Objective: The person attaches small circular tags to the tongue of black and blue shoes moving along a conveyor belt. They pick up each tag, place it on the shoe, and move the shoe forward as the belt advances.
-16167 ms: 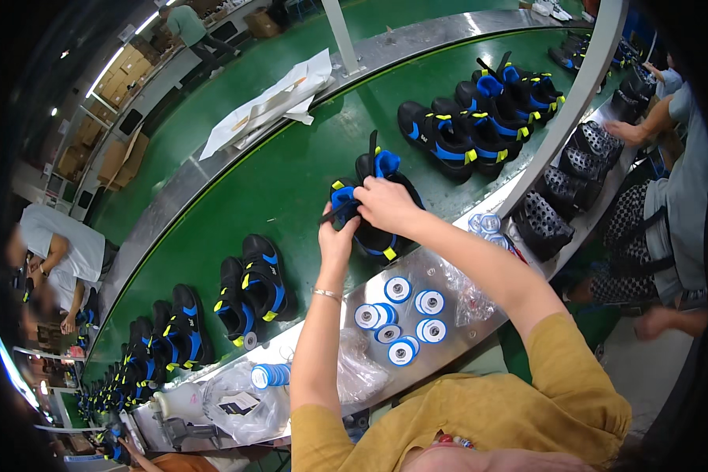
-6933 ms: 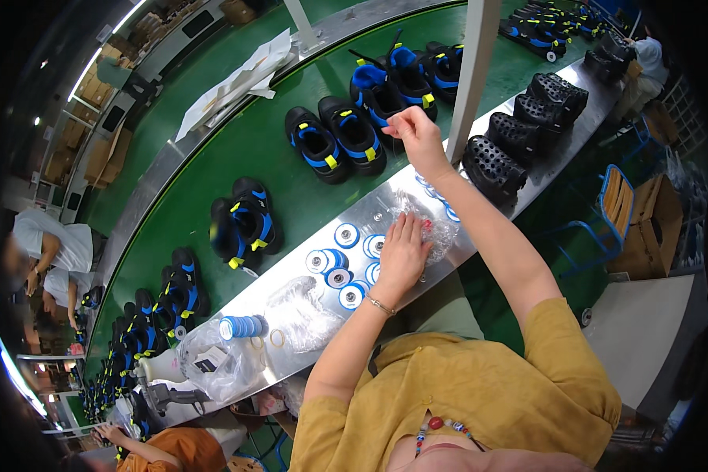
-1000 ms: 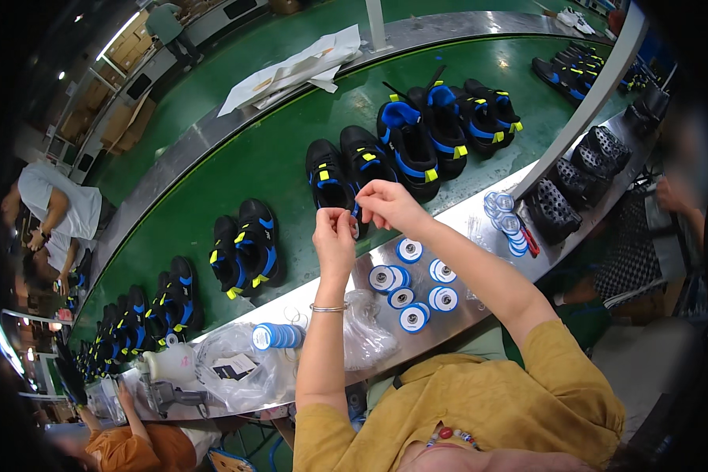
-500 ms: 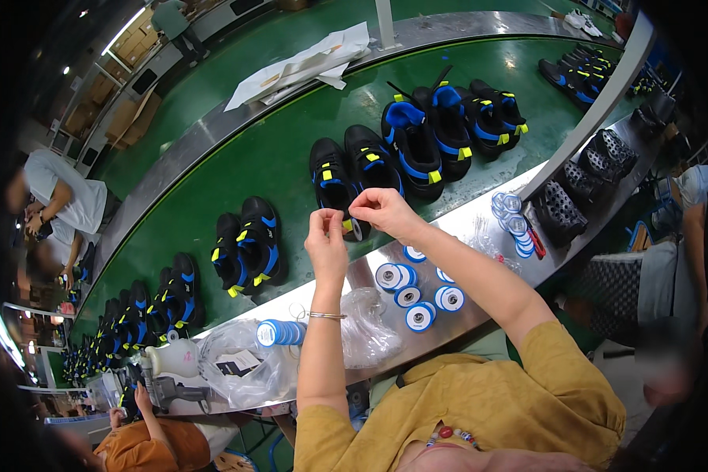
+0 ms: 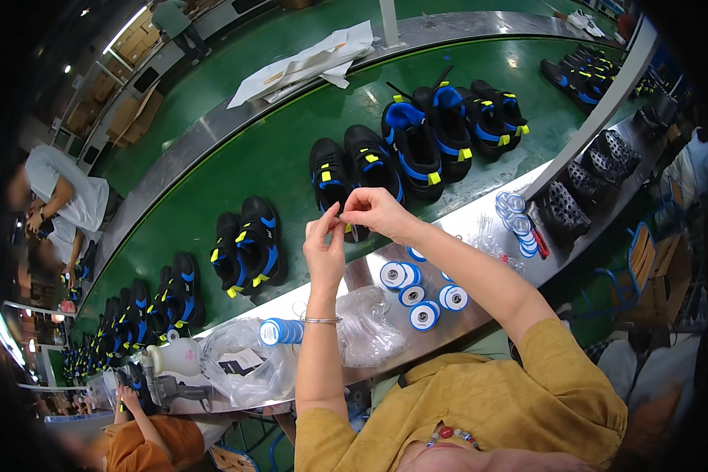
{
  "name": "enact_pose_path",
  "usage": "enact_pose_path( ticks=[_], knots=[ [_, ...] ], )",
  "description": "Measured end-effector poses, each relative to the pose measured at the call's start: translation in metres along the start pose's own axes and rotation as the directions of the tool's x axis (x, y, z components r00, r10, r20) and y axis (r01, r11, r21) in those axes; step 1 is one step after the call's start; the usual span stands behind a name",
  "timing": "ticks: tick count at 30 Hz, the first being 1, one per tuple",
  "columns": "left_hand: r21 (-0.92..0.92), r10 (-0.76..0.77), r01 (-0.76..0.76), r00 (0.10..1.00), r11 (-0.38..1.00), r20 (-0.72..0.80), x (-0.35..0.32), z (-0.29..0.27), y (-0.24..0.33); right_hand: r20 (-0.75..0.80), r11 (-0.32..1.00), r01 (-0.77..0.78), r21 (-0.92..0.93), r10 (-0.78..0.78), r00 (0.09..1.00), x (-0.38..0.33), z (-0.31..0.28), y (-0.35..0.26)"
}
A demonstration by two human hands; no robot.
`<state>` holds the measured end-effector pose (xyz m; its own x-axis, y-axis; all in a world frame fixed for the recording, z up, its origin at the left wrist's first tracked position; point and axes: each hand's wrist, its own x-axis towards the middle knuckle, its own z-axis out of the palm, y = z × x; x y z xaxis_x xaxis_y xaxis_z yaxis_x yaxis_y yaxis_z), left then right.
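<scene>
My left hand (image 5: 322, 244) and my right hand (image 5: 376, 214) meet fingertip to fingertip over the near edge of the green belt. Both are closed in a pinch. A small greyish piece shows just below the fingertips, too small and too covered to name. Right behind my hands stands a pair of black shoes (image 5: 372, 164) with blue trim and yellow heel tabs, partly hidden by my fingers. Below my right forearm, several round blue-and-white tags (image 5: 424, 315) stand in stacks on the metal ledge (image 5: 354, 277). Another stack of round tags (image 5: 272, 332) lies left of my left wrist.
More shoe pairs (image 5: 248, 244) line the green belt (image 5: 212, 169) on both sides. Clear plastic bags (image 5: 370, 330) lie on the ledge. A pale post (image 5: 590, 118) rises at right, near red-handled scissors (image 5: 540, 244) and patterned dark shoes (image 5: 562, 208). Co-workers (image 5: 145, 440) sit at lower left.
My fingertips have drawn closer together, with the left fingers shifting slightly up and right. The person at the right side has moved, uncovering a blue-framed chair. The shoes near me look unmoved.
</scene>
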<state>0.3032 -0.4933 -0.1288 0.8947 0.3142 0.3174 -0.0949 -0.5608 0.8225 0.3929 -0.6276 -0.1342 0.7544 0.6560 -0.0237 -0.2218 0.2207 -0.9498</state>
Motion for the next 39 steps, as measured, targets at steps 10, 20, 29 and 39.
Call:
enact_pose_path(
  ticks=[10,20,29,39],
  knots=[
    [0.024,0.011,-0.01,0.998,1.0,-0.054,-0.004,0.003,0.001,0.044,0.996,-0.082,-0.016,0.083,0.996,0.0,0.003,0.001],
    [0.0,0.011,-0.011,0.998,1.0,-0.057,-0.003,0.002,0.0,0.126,0.93,-0.282,0.236,0.258,0.958,0.009,0.0,0.018],
    [0.265,0.119,-0.143,0.987,0.954,0.105,-0.003,-0.01,0.004,-0.061,0.931,0.086,-0.356,-0.115,0.992,-0.014,-0.014,-0.003],
    [0.282,0.387,-0.405,0.914,0.87,0.12,0.017,0.052,0.056,-0.073,-0.148,-0.202,-0.968,-0.605,0.793,-0.02,-0.156,-0.011]
  ],
)
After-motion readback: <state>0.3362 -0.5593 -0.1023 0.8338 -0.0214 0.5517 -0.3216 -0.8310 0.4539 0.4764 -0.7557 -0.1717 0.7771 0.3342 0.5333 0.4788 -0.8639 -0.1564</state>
